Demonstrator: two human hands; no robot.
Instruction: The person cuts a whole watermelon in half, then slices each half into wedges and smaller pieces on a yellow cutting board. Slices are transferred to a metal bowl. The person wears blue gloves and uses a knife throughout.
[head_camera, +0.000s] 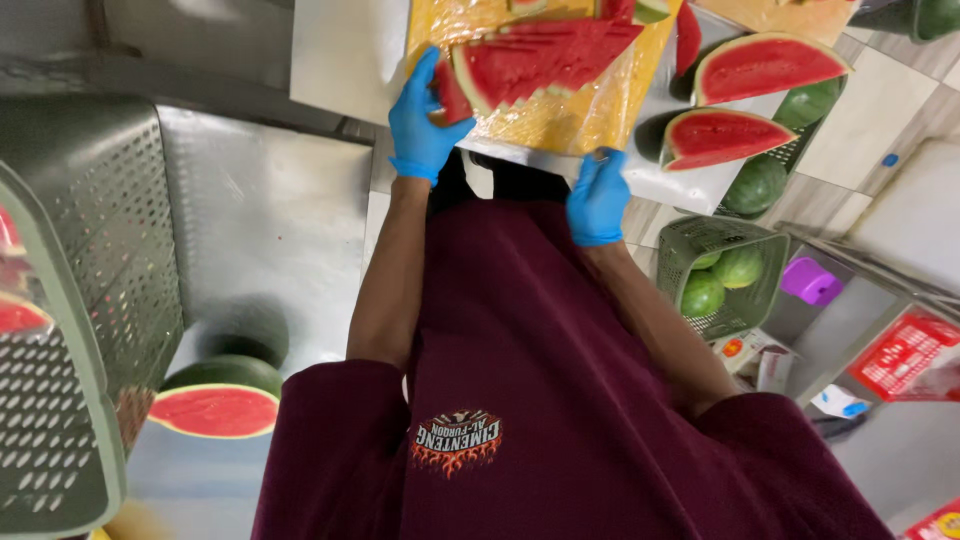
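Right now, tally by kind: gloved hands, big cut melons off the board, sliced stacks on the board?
Gloved hands: 2, left hand, right hand
Cut melons: 3
Sliced stack: 1
Total: 6

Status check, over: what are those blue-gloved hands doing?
Left hand gripping sliced watermelon on yellow cutting board. Right hand at board's near edge, grip unclear. Watermelon halves lie beyond, apart.

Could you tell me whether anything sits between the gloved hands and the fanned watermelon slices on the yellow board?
Nothing visible does. The left hand already touches the end of the watermelon slices, while the right hand grips the near edge of the yellow board.
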